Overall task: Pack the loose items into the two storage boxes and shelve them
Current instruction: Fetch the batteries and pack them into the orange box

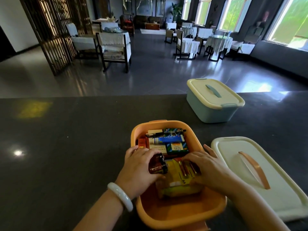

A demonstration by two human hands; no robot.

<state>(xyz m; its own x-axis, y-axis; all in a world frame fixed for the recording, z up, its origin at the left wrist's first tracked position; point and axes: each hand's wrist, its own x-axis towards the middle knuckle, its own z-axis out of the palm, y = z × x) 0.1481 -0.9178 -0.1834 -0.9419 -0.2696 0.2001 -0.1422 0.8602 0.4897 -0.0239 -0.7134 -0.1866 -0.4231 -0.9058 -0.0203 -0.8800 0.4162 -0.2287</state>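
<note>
On the dark bench (66, 139), the left hand (138, 169), with a pale bangle (120, 196) on its wrist, reaches into the open orange box (181, 212); its fingers (133, 151) curl round a small dark brown bottle (157, 165), which sits low among the packed things. Beyond it the far half of the box is already filled with small cartons, a tube and a pen (166, 133), laid close together. Just to the right, the right hand (206, 165) presses down on a yellow pack of AA batteries (181, 174), fingers bent over its top edge, apparently holding or seating it beside the bottle. The near end of the box shows bare floor. To the right, the orange-handled lid (256, 177) lies flat on the bench, beside the box and not yet fitted. Farther back and right stands the blue box (211, 110), its lid on and latches seemingly down.

By my reading, the blue box is packed and closed. No loose items show on the bench, so this looks like the last settling of contents. Left to do: fit the lid, then shelve both boxes.
</note>
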